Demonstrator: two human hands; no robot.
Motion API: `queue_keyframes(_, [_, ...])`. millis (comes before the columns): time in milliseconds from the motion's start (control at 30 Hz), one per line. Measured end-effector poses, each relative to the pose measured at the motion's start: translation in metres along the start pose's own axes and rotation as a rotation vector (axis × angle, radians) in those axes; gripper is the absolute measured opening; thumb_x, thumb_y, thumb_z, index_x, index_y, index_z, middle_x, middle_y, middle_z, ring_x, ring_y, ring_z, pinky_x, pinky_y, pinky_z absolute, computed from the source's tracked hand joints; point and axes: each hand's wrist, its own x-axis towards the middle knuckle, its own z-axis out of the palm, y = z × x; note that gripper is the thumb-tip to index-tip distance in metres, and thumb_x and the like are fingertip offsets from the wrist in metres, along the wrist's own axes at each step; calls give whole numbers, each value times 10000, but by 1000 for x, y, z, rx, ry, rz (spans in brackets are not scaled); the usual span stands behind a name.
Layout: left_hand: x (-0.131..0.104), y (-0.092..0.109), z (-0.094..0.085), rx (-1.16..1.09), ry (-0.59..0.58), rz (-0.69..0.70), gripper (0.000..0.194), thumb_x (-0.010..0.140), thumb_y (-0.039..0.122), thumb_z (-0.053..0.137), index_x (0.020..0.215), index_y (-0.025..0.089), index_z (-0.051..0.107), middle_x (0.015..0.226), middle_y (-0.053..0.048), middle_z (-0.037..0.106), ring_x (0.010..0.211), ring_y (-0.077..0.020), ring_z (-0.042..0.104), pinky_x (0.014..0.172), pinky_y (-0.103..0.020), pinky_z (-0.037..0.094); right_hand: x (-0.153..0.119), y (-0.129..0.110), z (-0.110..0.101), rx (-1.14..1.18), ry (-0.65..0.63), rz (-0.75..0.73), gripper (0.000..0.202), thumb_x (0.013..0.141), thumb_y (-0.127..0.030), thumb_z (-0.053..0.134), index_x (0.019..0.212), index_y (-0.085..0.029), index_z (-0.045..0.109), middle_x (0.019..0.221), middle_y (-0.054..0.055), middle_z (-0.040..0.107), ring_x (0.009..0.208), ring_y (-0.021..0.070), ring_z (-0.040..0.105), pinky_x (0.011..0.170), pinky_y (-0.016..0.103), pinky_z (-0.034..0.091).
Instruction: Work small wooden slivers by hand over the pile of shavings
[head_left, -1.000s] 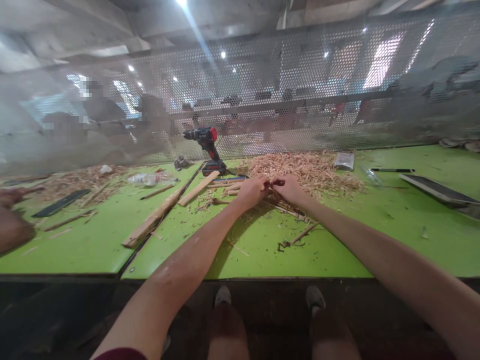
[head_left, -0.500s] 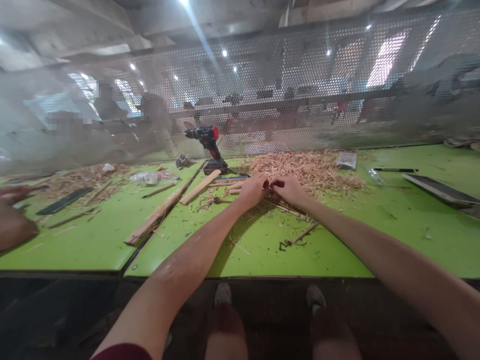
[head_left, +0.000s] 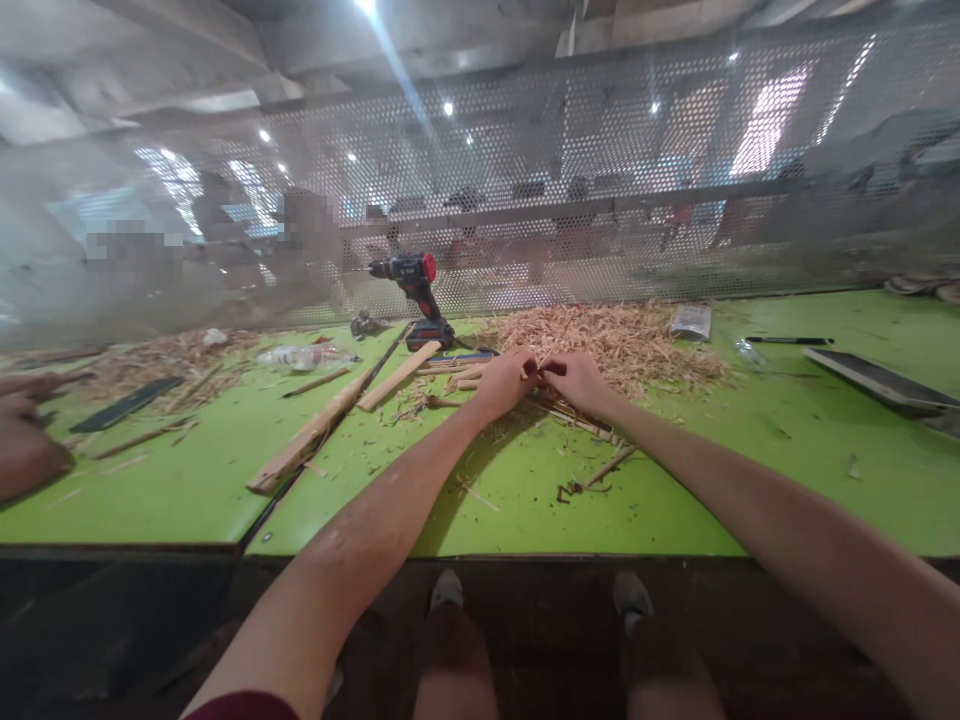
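Left hand (head_left: 504, 381) and right hand (head_left: 576, 379) side by side, fingertips meeting, both grips pinched shut on a small dark reddish piece (head_left: 541, 369) held between them just above the green surface (head_left: 525, 500); what the piece is, too small to tell. Thin wooden sticks (head_left: 577, 424) directly under the hands, a stray stick (head_left: 609, 466) toward 5 o'clock. Heap of wood shavings (head_left: 622, 340) close by at 1 o'clock. Wooden slats (head_left: 397, 375) at 9 o'clock, a long one (head_left: 304, 440) running on toward 8 o'clock. Cordless drill (head_left: 416, 295) standing upright at 11 o'clock before the perforated metal screen (head_left: 600, 170). Clear plastic bottle (head_left: 300, 356) lying farther off at 9 o'clock. Another person's hand (head_left: 22, 440) at the far left edge. Flat dark board (head_left: 877, 378) well away at 3 o'clock.
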Motion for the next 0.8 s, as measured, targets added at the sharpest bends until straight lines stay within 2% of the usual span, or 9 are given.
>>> queue_keyframes(133, [1,0,0,-14,-15,-8,112,957,76,682,927,168,738,1017,-83,788,902,-222,705,889,-342,569,1,-1,1,-4,23,2,208,930,-55,696,838,-159,851,834,76,830,792,227,714,814,326,527])
queue_keyframes(267, [1,1,-1,-14,-37,-48,111,916,75,721,897,184,714,974,-64,777,905,-229,691,879,-345,567,0,-3,0,-10,14,3,214,933,-59,686,856,-158,860,798,68,816,767,226,718,819,331,535])
queue_keyframes(400, [-1,2,-3,-21,-22,-38,117,937,76,707,896,185,697,980,-74,770,916,-232,672,875,-340,550,-2,-8,-1,15,18,2,229,922,-61,671,888,-152,878,736,62,790,766,231,726,833,337,557])
queue_keyframes(533, [-3,5,-6,-18,-9,-58,142,942,68,698,872,189,674,988,-101,773,929,-239,659,876,-346,543,-4,-11,-1,37,30,3,236,891,-45,677,908,-158,883,842,77,843,850,247,746,874,347,577])
queue_keyframes(800, [-3,12,-12,7,33,-139,102,904,97,686,871,192,707,991,-93,793,948,-258,713,887,-371,572,-4,-12,-1,7,34,24,228,961,-73,674,869,-155,866,856,80,842,827,240,750,869,347,563])
